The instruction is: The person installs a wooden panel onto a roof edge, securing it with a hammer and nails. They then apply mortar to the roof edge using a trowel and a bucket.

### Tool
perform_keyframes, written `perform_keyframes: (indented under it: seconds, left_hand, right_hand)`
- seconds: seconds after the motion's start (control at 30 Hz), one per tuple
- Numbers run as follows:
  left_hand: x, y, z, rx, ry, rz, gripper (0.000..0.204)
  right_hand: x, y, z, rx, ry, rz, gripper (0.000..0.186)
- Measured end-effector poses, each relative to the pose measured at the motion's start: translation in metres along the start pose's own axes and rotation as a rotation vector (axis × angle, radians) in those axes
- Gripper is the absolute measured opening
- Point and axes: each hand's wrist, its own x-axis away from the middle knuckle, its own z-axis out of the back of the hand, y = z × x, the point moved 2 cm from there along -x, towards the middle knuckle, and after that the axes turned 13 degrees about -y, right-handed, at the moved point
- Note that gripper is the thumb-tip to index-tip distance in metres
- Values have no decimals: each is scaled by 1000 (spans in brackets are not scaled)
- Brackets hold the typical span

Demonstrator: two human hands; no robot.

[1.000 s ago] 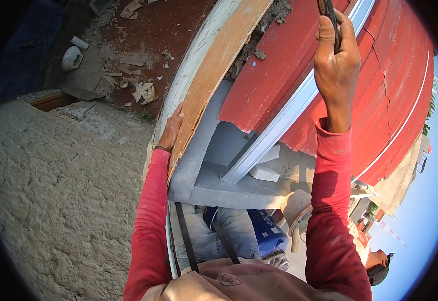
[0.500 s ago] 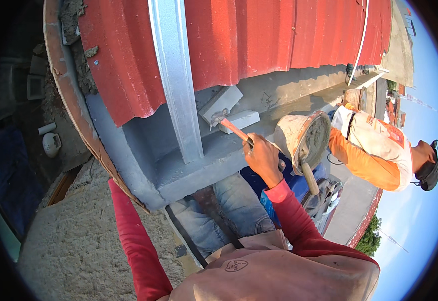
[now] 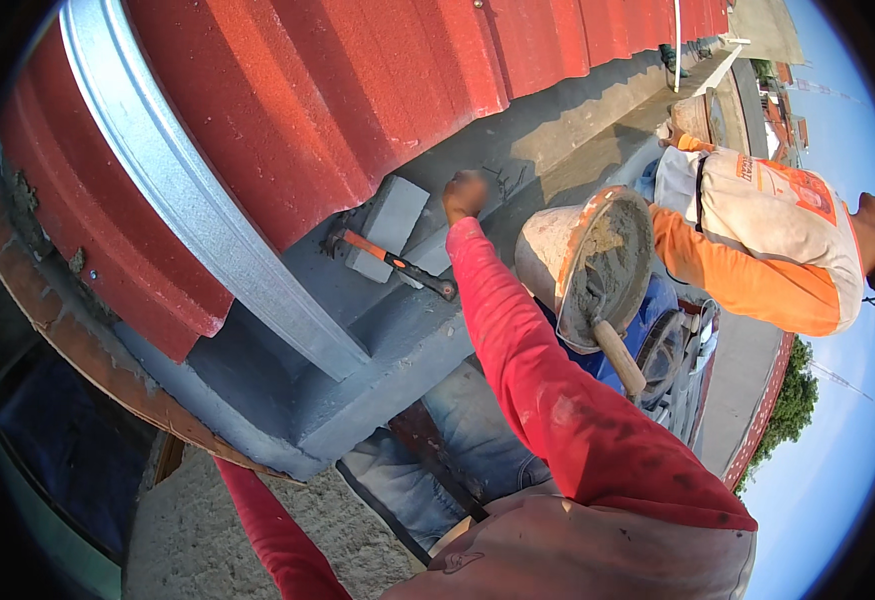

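My right hand (image 3: 464,196) reaches into the grey gutter (image 3: 377,355) beside pale blocks (image 3: 387,222); its blurred fingers hide whether it holds anything. A hammer (image 3: 392,262) with an orange-and-black handle lies against those blocks, apart from the hand. My left arm reaches to the brown board (image 3: 27,275) at the lower left, which hides that hand. A silver metal channel (image 3: 197,220) runs from the red corrugated roofing (image 3: 377,80) down to the gutter. A mortar bucket (image 3: 547,260) with a wooden-handled tool (image 3: 617,355) in it sits right of my right forearm.
A co-worker (image 3: 757,240) with orange sleeves bends at the right, near another bucket (image 3: 692,120). Blue containers (image 3: 637,320) sit below the mortar bucket. Below the board at the left is a drop beside a rough wall (image 3: 207,530).
The view has swung rightward along the roofing. My right hand has let go of the hammer, which now lies on the gutter, and has moved up and left toward the blocks.
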Motion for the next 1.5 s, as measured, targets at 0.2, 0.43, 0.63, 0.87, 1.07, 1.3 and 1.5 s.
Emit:
perform_keyframes:
  seconds: [0.2, 0.43, 0.63, 0.87, 1.07, 1.3, 1.5]
  left_hand:
    - [24, -12, 8, -14, 84, 23, 63]
    - [38, -23, 6, -17, 104, 73, 60]
    - [54, -23, 12, -5, 107, 113, 58]
    - [61, -20, 4, 73, 99, 91, 55]
    - [80, -23, 4, 127, 160, 71, 52]
    - [48, -26, -14, 168, 78, 13, 49]
    - [20, -9, -17, 195, 68, -103, 47]
  right_hand:
    - [-97, 75, 10, 297, 189, -469, 12]
    - [-111, 77, 11, 585, 107, -507, 13]
    - [-145, 121, 17, 668, 138, -517, 20]
    - [-210, 175, 41, 518, 15, -574, 22]
    - [-136, 82, 18, 509, 551, -114, 36]
    - [67, -25, 5, 190, -413, 343, 25]
    - [137, -40, -1, 326, -1232, 322, 20]
